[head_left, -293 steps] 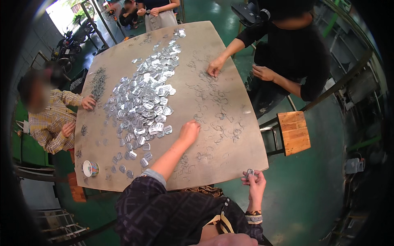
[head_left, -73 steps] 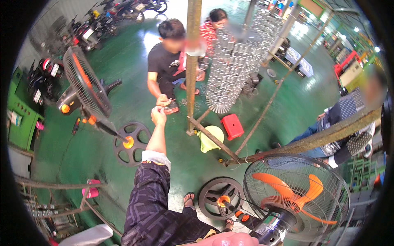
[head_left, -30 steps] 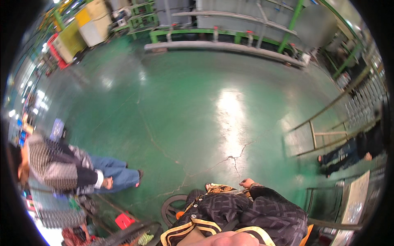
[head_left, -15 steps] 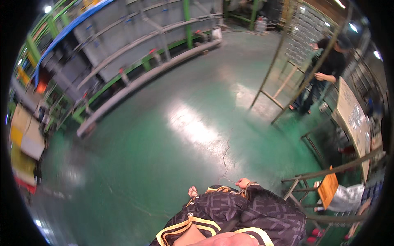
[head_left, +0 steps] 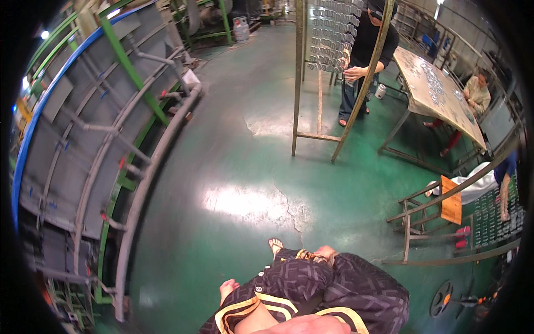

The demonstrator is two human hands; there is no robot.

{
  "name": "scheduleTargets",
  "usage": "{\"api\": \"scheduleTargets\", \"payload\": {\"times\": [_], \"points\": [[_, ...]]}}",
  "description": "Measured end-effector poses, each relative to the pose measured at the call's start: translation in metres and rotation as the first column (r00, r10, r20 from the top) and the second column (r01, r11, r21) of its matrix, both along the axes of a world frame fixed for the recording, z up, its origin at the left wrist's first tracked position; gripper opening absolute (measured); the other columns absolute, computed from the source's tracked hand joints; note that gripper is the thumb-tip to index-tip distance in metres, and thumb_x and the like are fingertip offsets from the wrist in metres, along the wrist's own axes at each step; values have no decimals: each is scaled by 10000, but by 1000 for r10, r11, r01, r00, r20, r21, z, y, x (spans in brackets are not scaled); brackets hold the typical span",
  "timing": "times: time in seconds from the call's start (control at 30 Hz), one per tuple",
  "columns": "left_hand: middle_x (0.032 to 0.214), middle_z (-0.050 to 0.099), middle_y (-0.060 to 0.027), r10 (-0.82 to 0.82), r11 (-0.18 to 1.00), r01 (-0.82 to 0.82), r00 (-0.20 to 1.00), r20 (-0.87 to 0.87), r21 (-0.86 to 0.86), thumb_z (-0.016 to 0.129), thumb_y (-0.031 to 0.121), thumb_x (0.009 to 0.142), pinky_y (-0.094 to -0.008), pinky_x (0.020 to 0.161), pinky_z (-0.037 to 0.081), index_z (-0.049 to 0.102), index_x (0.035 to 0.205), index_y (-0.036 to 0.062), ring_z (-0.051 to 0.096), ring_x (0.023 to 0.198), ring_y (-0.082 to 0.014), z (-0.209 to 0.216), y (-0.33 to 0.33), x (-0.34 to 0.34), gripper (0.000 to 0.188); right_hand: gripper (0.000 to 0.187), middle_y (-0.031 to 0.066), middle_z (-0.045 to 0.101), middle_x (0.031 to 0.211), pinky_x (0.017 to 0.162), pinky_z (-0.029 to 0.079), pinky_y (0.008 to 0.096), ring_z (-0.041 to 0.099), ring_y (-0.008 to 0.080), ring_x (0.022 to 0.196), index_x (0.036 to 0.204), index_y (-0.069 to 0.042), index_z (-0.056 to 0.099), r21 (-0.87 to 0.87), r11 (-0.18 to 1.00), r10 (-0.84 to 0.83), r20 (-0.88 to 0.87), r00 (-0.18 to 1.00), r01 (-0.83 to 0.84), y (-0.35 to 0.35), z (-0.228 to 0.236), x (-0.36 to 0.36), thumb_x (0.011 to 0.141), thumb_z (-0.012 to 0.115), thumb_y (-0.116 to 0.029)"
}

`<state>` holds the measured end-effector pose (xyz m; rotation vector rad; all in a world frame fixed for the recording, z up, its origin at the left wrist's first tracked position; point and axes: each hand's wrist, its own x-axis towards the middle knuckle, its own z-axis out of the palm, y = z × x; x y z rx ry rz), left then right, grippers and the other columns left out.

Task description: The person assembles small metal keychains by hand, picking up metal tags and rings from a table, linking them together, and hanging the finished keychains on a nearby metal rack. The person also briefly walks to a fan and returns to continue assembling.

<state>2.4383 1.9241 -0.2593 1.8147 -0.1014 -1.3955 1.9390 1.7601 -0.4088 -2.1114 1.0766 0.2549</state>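
Note:
My left hand [head_left: 228, 286] hangs low beside my patterned dark clothing [head_left: 295, 284], its fingers partly showing and loosely apart, with nothing seen in it. At my front right is my right hand [head_left: 325, 252], close to the clothing's yellow-edged cuff; its fingers are blurred and partly hidden. Neither hand touches any equipment. Just ahead of my body a sandalled foot [head_left: 275, 245] stands on the green floor [head_left: 222, 150].
Along the left runs a grey tank wall [head_left: 83, 139] with pipes. Ahead stands a metal rack [head_left: 296, 89] hung with shiny pieces; a co-worker [head_left: 364, 55] handles them. At right are a table [head_left: 414, 69], a seated person [head_left: 477, 92], a wooden-topped stool [head_left: 451, 200] and a fan [head_left: 443, 299].
My view has turned leftward to rightward, so the rack and table sit nearer the middle. My left hand has come into sight; my right hand stays near my front.

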Motion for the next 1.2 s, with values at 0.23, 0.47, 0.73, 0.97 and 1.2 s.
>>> {"api": "scheduleTargets", "payload": {"times": [0.23, 0.47, 0.73, 0.97, 1.2], "points": [[809, 682, -62, -326, 931, 355, 913, 245, -85, 701, 150, 840, -288, 680, 501, 669, 967, -21, 607, 717, -128, -24, -202, 115, 215, 368, 116, 686, 807, 721, 506, 384, 654, 244, 740, 941, -86, 700, 236, 669, -725, 0, 689, 705, -284, 137, 161, 781, 647, -413], [721, 669, -60, -544, 839, 469, 741, 394, 277, 702, 141, 792, -299, 645, 507, 682, 844, 5, 611, 668, -136, -98, -384, 258, 147, 399, 139, 696, 912, 799, 501, 402, 662, 284, 887, 989, -84, 703, 242, 599, -769, -92, 633, 763, -467, 122, 249, 782, 639, -420], [678, 661, -60, -649, 711, 690, 572, 502, 133, 675, 127, 778, -339, 566, 523, 666, 799, 13, 623, 597, -155, -15, -831, 369, 116, 316, 60, 679, 818, 586, 526, 312, 653, 165, 672, 1014, -47, 674, 255, 287, -926, -171, 335, 923, -612, 136, 282, 804, 700, -281], [755, 674, -81, -492, 750, 655, 643, 588, -89, 614, 84, 826, -306, 609, 523, 658, 915, 0, 638, 637, -150, 35, -1174, 310, 130, 248, 95, 684, 789, 604, 523, 333, 660, 201, 671, 926, -29, 696, 417, -132, -973, -229, -37, 899, -778, 92, 299, 799, 704, -242], [758, 685, -98, -791, 569, 788, 444, 421, 237, 699, 165, 766, -367, 642, 522, 698, 877, -9, 632, 656, -186, -44, -1247, 342, 207, 365, 103, 672, 876, 618, 505, 348, 658, 231, 789, 1094, -38, 631, 558, -115, -973, -229, 19, 822, -1055, 75, 263, 814, 695, -263]]}}
